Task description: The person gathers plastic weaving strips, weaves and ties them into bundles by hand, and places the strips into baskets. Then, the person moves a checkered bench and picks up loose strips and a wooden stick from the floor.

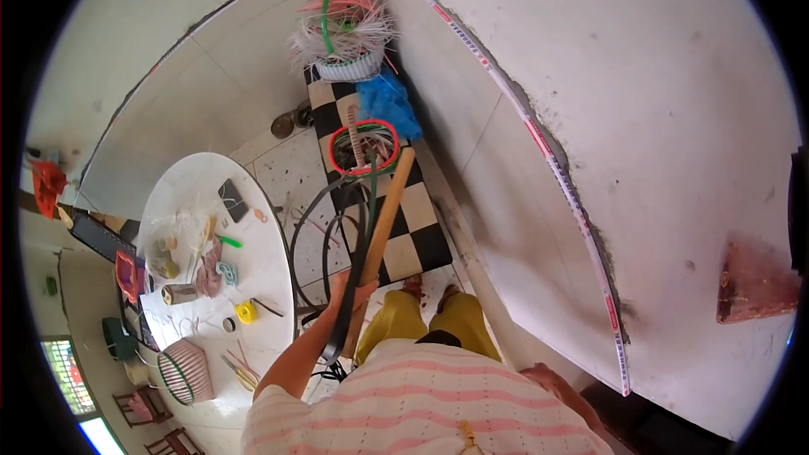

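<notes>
My left hand [352, 290] is closed around a long wooden stick [388, 219], which slants up and away in front of me. Along with it the hand grips looped black strips [344, 320] that curl out to the left. The stick's far end reaches beside a small red-rimmed basket [335, 152] holding strips, on a black-and-white checkered bench [419, 206]. My right hand [548, 379] hangs low at my right side near the wall; its fingers are not clear enough to read.
A round white table [274, 244] at left carries a yellow tape measure [246, 312], a dark box [233, 200] and plastic bags. A striped woven basket [187, 371] stands near its edge. Beyond are a blue bag [388, 105] and a strip-filled basket [347, 67]. A tiled wall runs along my right.
</notes>
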`<state>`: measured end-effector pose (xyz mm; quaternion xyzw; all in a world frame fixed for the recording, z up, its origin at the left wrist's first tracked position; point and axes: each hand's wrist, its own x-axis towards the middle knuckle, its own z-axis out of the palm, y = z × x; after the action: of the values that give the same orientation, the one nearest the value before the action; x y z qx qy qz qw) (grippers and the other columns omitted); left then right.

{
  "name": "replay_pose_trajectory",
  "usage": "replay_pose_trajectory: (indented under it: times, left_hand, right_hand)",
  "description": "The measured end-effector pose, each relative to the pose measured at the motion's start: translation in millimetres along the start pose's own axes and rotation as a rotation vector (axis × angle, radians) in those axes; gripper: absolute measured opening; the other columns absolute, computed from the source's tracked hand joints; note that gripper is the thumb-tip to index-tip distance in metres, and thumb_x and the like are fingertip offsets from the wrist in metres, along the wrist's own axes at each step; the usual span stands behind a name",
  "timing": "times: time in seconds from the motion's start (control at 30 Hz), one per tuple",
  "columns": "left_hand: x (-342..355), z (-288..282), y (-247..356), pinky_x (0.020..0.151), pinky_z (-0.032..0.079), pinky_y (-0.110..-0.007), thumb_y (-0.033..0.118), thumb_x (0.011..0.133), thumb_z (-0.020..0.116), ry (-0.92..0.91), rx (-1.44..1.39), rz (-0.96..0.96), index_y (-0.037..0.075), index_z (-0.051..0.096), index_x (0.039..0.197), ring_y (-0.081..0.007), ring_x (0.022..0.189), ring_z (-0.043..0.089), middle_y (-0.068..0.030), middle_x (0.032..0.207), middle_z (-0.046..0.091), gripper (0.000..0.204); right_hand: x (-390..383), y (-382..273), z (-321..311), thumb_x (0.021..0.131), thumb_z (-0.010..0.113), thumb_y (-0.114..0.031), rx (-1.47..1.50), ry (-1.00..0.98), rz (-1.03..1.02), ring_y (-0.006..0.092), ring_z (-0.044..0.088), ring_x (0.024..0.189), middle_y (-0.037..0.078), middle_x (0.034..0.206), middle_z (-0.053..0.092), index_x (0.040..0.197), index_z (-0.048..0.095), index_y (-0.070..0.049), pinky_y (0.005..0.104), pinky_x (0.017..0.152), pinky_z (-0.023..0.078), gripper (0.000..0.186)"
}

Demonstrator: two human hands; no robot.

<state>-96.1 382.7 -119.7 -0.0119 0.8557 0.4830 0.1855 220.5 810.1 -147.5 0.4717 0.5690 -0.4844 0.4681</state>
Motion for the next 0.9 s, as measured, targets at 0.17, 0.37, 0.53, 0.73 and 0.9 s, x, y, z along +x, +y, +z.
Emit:
replay_pose_trajectory:
  times: [0.17,0.37,0.53,0.73,0.9]
  left_hand:
    - [47,42,16,0.055,0.049,-0.033,0.024,0.064,0.075,-0.116,-0.008,-0.147,-0.003,0.063,0.09,-0.018,0.063,0.062,-0.0132,0.069,0.063,0.039]
    - [83,55,72,0.053,0.046,-0.032,0.033,0.07,0.073,-0.115,-0.096,-0.23,-0.004,0.064,0.083,-0.0146,0.057,0.058,-0.008,0.065,0.061,0.04]
    - [109,62,103,0.054,0.047,-0.029,0.037,0.074,0.068,-0.289,-0.222,-0.293,-0.002,0.066,0.077,-0.0137,0.055,0.058,-0.0076,0.063,0.062,0.039]
    - [132,90,91,0.054,0.048,-0.029,0.038,0.076,0.068,-0.518,-0.402,-0.338,0.0,0.064,0.095,-0.016,0.061,0.062,-0.0099,0.07,0.063,0.041]
    - [122,103,92,0.056,0.047,-0.027,0.039,0.082,0.059,-0.775,-0.602,-0.302,0.002,0.064,0.088,-0.013,0.061,0.059,-0.0068,0.072,0.062,0.038]
  right_hand:
    - [-25,33,-14,0.057,0.077,-0.039,-0.181,0.063,0.11,0.0291,0.062,0.077,0.022,0.095,0.058,0.117,0.041,0.016,0.0384,0.061,0.051,0.088]
    - [-66,58,-29,0.063,0.076,-0.033,0.037,-0.012,-0.003,0.0231,0.061,0.081,0.019,0.098,0.06,0.114,0.05,0.01,0.0354,0.063,0.05,0.071]
    - [-148,-24,-44,0.072,0.072,-0.033,0.538,-0.086,-0.181,0.0198,0.059,0.082,0.015,0.099,0.061,0.115,0.052,0.007,0.0334,0.066,0.048,0.062]
    - [-136,-162,-25,0.087,0.039,-0.057,-0.608,0.331,-0.583,0.0368,0.061,0.069,0.022,0.068,0.061,0.062,0.06,0.001,0.0431,0.067,0.046,0.067]
    - [-109,-266,40,0.075,0.067,-0.013,-0.319,0.291,-1.18,0.0328,0.057,0.091,0.018,0.113,0.049,0.121,0.043,-0.006,0.0372,0.074,0.047,0.052]
